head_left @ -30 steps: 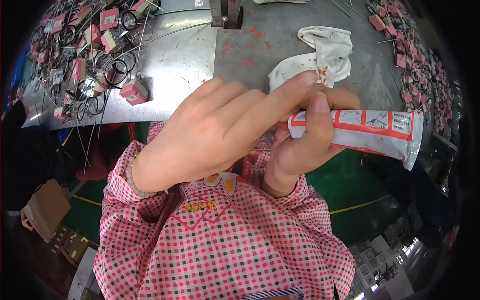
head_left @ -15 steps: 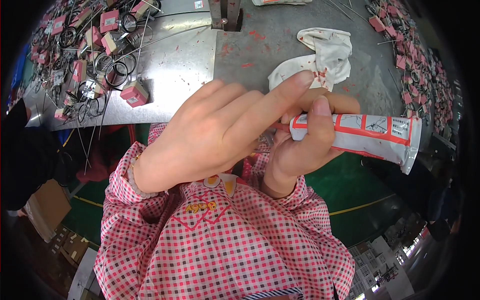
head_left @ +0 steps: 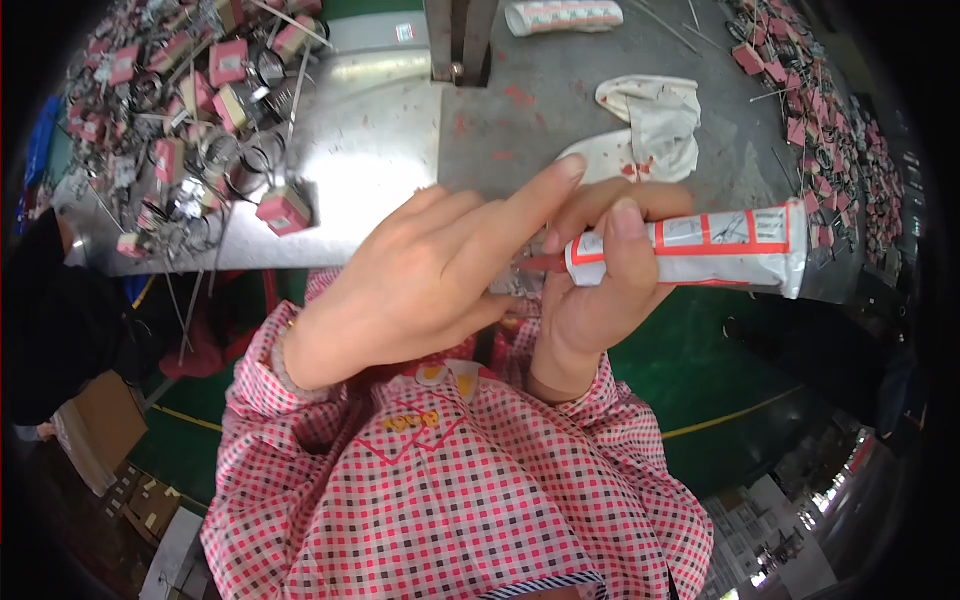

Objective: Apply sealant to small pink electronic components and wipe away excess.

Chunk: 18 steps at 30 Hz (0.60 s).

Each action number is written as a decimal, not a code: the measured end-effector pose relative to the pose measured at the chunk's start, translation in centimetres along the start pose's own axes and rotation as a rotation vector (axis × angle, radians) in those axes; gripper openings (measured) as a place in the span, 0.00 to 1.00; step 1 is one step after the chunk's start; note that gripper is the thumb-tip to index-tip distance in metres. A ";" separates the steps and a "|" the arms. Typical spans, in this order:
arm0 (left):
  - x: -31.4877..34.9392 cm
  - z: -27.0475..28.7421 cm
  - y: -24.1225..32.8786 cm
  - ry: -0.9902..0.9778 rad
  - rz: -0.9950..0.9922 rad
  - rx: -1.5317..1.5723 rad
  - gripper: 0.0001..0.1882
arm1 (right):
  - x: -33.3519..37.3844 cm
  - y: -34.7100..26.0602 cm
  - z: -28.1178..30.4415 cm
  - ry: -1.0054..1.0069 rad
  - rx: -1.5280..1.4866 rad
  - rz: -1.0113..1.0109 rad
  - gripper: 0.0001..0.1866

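My right hand [head_left: 605, 290] is wrapped round a white squeeze tube [head_left: 735, 245] with red bands. The tube lies nearly level, its flat crimped end to the right. Its reddish tip points left toward my left hand [head_left: 420, 270]. That hand is closed with the index finger stretched out across the front of the tip. Between the hands shows a small clear or shiny piece [head_left: 520, 280], mostly hidden by my left fingers; I cannot make out its kind.
A white cloth [head_left: 665, 125] with red stains lies on the metal table [head_left: 385, 130]. Pink-and-cream boxes with coiled wires [head_left: 228, 62] pile up at left, more pink boxes [head_left: 800, 110] at right. A metal post [head_left: 460, 40] and another white tube [head_left: 565, 17] stand farther back.
The squeeze tube and my right hand have shifted slightly left, and the tube has turned closer to level. My left hand sits a little lower. The table scene has shifted down in view.
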<state>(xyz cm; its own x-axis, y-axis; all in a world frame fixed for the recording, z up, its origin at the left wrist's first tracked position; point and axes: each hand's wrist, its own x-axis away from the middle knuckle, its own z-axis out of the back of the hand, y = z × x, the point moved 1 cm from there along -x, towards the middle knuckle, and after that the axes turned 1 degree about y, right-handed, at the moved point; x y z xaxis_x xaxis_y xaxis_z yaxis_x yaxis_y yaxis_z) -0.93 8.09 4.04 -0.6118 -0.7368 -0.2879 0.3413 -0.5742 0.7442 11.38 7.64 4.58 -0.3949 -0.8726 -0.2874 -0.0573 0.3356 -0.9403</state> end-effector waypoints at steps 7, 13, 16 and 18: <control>3.8 9.1 -2.0 0.304 0.255 -0.323 0.29 | -4.3 -1.9 2.4 0.224 -0.780 0.036 0.11; 7.2 27.5 -9.2 0.806 0.579 -0.769 0.20 | -7.6 0.8 6.3 0.480 -0.836 -0.068 0.11; 3.6 32.2 -13.0 0.449 0.742 -1.084 0.21 | -8.1 3.0 7.1 0.486 -0.788 -0.126 0.11; 0.1 32.1 -13.0 0.154 0.745 -1.640 0.20 | -8.7 4.2 7.4 0.522 -0.769 -0.145 0.12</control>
<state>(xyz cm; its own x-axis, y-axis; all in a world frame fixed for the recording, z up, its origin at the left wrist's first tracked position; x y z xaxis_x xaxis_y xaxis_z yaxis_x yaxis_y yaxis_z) -28.28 26.94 13.71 0.0148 -0.9453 -0.3260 0.8244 0.1961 -0.5310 21.42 14.03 1.77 -0.6870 -0.7172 0.1168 -0.6547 0.5411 -0.5279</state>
